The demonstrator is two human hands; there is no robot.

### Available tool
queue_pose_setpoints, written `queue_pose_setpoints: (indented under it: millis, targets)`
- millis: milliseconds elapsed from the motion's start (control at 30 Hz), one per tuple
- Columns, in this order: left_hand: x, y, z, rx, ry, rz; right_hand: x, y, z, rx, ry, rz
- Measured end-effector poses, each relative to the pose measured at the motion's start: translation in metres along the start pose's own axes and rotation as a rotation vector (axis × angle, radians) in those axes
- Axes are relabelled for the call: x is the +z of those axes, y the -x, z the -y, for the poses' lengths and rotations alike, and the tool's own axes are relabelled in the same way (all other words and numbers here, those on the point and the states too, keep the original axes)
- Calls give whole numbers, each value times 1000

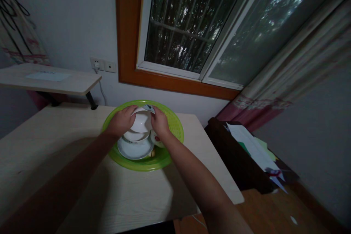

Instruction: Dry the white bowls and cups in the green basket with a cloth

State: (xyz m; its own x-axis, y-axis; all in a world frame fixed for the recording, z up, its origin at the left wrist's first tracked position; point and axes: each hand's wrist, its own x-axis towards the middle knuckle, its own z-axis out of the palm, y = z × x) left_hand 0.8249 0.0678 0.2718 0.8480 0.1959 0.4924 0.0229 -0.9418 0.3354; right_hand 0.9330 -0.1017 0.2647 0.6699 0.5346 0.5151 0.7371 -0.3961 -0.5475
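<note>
My left hand (123,120) and my right hand (160,121) grip a white bowl (141,122) from its two sides, fingers closed on its rim. The bowl is tilted, its inside facing me, and a dark pattern shows at the top edge. Just below it sits another white bowl (135,137), resting on a white plate (134,151). A white piece of crockery with a red mark (156,139) is partly hidden behind my right wrist. Beside the plate is a small yellowish thing (151,153) that I cannot make out. All of it is within a green plastic basin (145,166).
The basin stands on a pale wooden table (131,193) against the wall. To the left, a raised shelf (74,82) bears a sheet of paper. Wall sockets (102,65) and a barred window (183,25) are behind. Papers (249,146) lie on dark furniture at the right.
</note>
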Motion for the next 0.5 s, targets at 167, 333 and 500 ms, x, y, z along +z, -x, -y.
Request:
queue_pose_setpoints:
  millis: [167,333,500]
  targets:
    - [2,-2,-2,-140,-19,86,6,-7,-15,151,-84,-118]
    - [3,-2,1,-152,16,114,6,-5,-13,104,-45,-50]
    - [-3,1,-3,-126,-22,126,-6,2,4,-61,59,55]
